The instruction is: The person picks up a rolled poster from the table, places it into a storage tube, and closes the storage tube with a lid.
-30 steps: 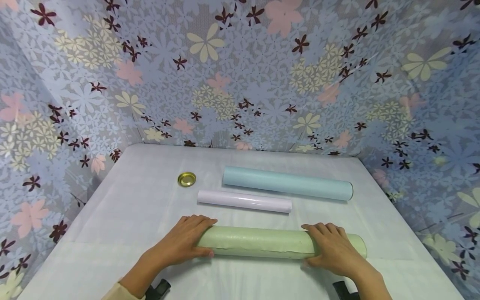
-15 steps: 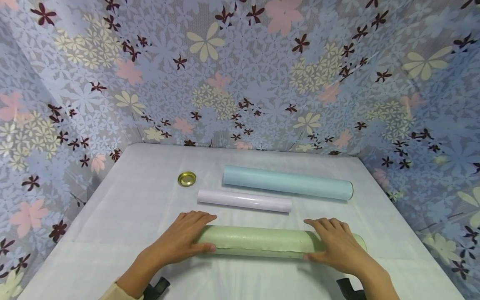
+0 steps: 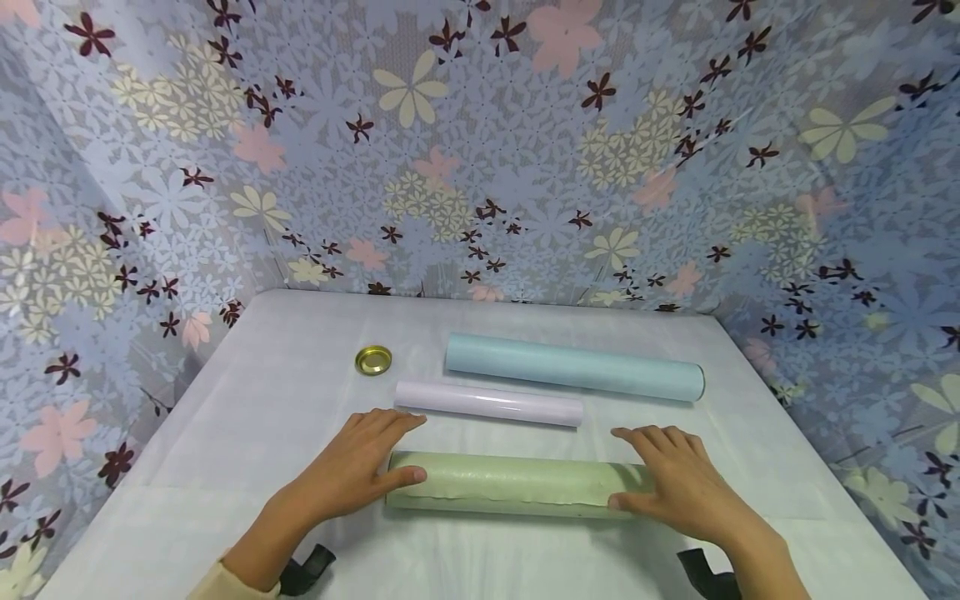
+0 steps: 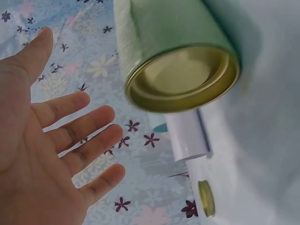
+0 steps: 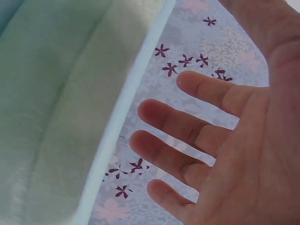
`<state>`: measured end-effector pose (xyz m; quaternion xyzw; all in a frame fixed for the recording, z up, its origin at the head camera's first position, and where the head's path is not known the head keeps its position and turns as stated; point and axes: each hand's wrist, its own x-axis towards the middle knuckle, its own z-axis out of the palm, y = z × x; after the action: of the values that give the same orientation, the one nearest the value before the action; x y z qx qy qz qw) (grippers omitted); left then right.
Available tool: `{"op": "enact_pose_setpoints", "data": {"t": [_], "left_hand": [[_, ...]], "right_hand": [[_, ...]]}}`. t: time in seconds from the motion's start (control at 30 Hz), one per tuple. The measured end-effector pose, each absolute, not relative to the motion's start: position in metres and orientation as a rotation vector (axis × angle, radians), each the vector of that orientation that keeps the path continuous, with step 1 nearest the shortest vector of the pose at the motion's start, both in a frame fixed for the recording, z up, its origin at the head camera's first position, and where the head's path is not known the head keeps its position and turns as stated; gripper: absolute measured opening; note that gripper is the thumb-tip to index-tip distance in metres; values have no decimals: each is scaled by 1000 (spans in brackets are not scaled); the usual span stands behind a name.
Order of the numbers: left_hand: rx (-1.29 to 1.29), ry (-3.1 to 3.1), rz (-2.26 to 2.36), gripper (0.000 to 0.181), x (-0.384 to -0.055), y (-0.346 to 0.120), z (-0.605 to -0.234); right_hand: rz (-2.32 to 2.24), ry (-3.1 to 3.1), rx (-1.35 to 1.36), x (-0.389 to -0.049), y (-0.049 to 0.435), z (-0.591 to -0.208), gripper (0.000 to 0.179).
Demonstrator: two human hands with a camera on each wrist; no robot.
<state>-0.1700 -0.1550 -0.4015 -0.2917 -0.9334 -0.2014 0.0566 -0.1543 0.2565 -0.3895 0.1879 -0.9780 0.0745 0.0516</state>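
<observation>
Green tube (image 3: 517,485) crosswise on the white table (image 3: 225,417), between left hand (image 3: 352,468) and right hand (image 3: 675,482), fingers of both spread, gripping nothing. Best to match height and pace at both ends, without nudging it into a roll.

My white worktop (image 3: 232,433) carries a green tube (image 3: 510,483) nearest me. Beyond it lie a thin lilac tube (image 3: 487,403), a light-blue tube (image 3: 573,367) and a gold lid (image 3: 373,360).
</observation>
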Motion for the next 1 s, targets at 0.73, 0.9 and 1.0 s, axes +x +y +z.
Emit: {"op": "enact_pose_setpoints", "data": {"t": [0.73, 0.9, 1.0], "left_hand": [[-925, -2704, -482, 61, -203, -154, -367], [-954, -2692, -418, 62, -213, -149, -366], [-970, -2688, -386, 63, -219, -146, -366]], "right_hand": [[126, -2928, 630, -199, 267, -355, 75], [110, -2955, 597, -220, 274, -350, 77], [99, -2967, 570, -231, 276, -349, 77]]}}
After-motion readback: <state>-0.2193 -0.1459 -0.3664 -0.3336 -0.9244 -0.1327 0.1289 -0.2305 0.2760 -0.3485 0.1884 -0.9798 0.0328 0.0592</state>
